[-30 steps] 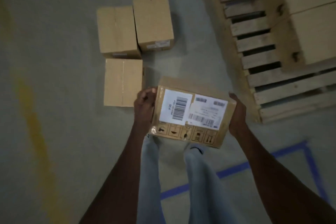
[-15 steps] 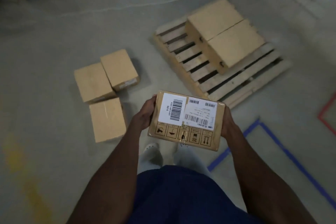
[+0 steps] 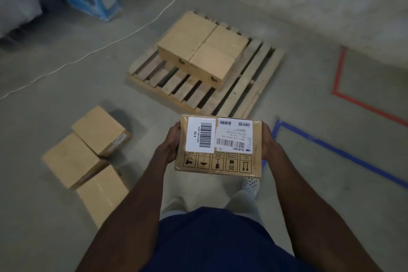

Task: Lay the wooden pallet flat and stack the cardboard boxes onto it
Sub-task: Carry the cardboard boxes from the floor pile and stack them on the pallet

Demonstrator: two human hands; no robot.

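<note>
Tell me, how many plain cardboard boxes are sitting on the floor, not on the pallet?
3, clustered left of the person: one farthest away, one in the middle, one nearest. More may lie outside the view.

A warehouse or storeroom: bare concrete floor (image 3: 309,183) with red tape (image 3: 337,73) and blue tape (image 3: 331,150) markings right of a wooden pallet (image 3: 254,86) carrying cardboard boxes (image 3: 198,51).

Labelled box (image 3: 218,146) now higher and level between the hands — wooden pallet (image 3: 254,86) straight ahead, no longer off right.
</note>
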